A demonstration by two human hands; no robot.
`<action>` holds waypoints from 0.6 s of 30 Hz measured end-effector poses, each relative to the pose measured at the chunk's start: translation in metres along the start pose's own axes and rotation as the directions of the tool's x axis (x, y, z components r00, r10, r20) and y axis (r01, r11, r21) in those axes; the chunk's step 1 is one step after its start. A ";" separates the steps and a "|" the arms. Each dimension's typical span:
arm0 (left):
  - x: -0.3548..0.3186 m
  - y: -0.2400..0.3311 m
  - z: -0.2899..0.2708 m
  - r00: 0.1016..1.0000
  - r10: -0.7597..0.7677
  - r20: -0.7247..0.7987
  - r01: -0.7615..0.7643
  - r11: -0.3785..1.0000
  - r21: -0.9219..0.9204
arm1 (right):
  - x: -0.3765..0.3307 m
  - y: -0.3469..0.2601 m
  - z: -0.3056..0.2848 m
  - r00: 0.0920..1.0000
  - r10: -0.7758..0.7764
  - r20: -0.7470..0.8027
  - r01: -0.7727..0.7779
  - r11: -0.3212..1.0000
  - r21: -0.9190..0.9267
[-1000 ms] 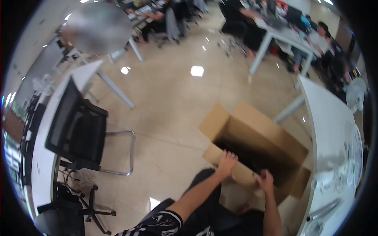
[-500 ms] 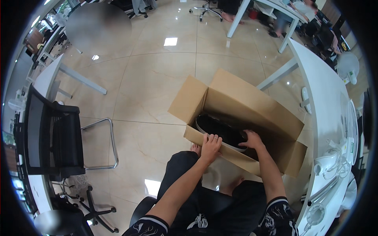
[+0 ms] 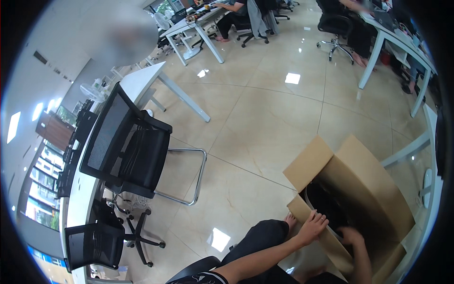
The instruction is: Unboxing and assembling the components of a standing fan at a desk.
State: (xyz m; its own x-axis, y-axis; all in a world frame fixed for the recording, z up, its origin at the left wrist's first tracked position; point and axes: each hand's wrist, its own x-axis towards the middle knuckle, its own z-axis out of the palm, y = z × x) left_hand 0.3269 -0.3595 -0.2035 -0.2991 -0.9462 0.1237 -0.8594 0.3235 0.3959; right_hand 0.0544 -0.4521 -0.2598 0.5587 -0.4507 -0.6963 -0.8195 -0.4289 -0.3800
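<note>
Leaning over an open cardboard box (image 3: 378, 194) on the glossy tiled floor (image 3: 255, 128), the person has both hands at work from the near side. Their left hand (image 3: 313, 227) is closed over the near flap, fingers curled across the cardboard edge, a ring showing on one finger. Their right hand (image 3: 351, 236) reaches down inside the opening, by the near end of a black, rounded object (image 3: 326, 202) with a pale rim. From where I stand, I can't tell whether those fingers grip it or merely touch it. That object sits low in the box, toward its left end, with shadow filling much of the space beside it. The flaps stand spread outward.

A bare foot (image 3: 290, 219) shows just beside the box, below a dark trouser leg (image 3: 257, 239). Well off to the left, a black mesh chair (image 3: 125, 149) with a bent metal frame stands against a long white bench (image 3: 147, 75), and a second dark chair (image 3: 94, 244) stands nearer the person. Farther back, people sit at other white benches; a pale bench edge (image 3: 431, 125) curves along the right.
</note>
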 end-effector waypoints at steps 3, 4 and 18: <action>-0.001 0.003 -0.002 0.999 -0.020 0.050 0.022 0.999 -0.045 | 0.005 -0.008 0.021 0.984 -0.031 -0.174 0.015 0.996 -0.091; -0.002 0.003 -0.002 0.998 -0.028 0.050 0.030 0.999 -0.043 | 0.007 -0.007 0.025 0.962 -0.059 -0.265 0.039 0.996 -0.080; 0.000 0.000 0.012 0.998 -0.023 -0.051 0.023 1.000 -0.010 | 0.030 0.033 0.068 0.803 -0.239 -0.546 0.039 0.935 -0.352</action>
State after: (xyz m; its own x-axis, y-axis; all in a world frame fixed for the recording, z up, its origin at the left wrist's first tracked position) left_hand 0.3222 -0.3598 -0.2145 -0.2577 -0.9528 0.1604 -0.8616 0.3018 0.4081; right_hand 0.0356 -0.4267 -0.3351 0.7141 -0.6868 -0.1355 -0.6997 -0.6943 -0.1683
